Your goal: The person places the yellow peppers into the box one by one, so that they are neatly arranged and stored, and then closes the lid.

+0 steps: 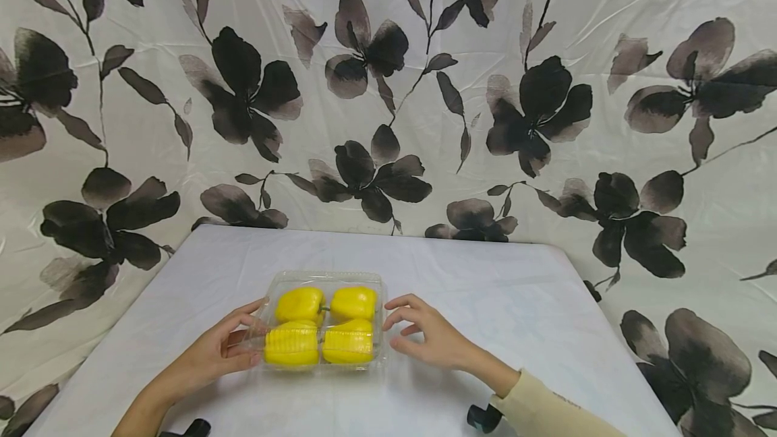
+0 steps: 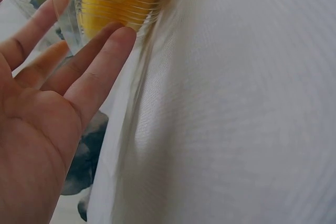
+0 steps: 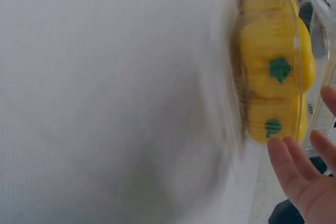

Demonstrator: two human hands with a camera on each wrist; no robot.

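Observation:
Several yellow bell peppers (image 1: pixel 300 305) with green stems sit in a clear plastic clamshell box (image 1: pixel 330 280) on the table. My left hand (image 1: pixel 221 346) is at the box's left side. In the left wrist view its fingers (image 2: pixel 105 66) are nearly straight, with the fingertips right at the ribbed plastic wall. At the right side is my right hand (image 1: pixel 427 336), its fingers loosely bent and apart. From the right wrist, the green stems (image 3: pixel 280 70) show through the wall, and a clear lid flap (image 3: pixel 319 30) stands tilted above the peppers.
A white cloth covers the table (image 1: pixel 485 282). Behind it hangs a white sheet (image 1: pixel 449 208) printed with dark flowers. Black objects (image 1: pixel 483 417) lie at the near edge by each forearm. The right arm wears a beige sleeve (image 1: pixel 540 403).

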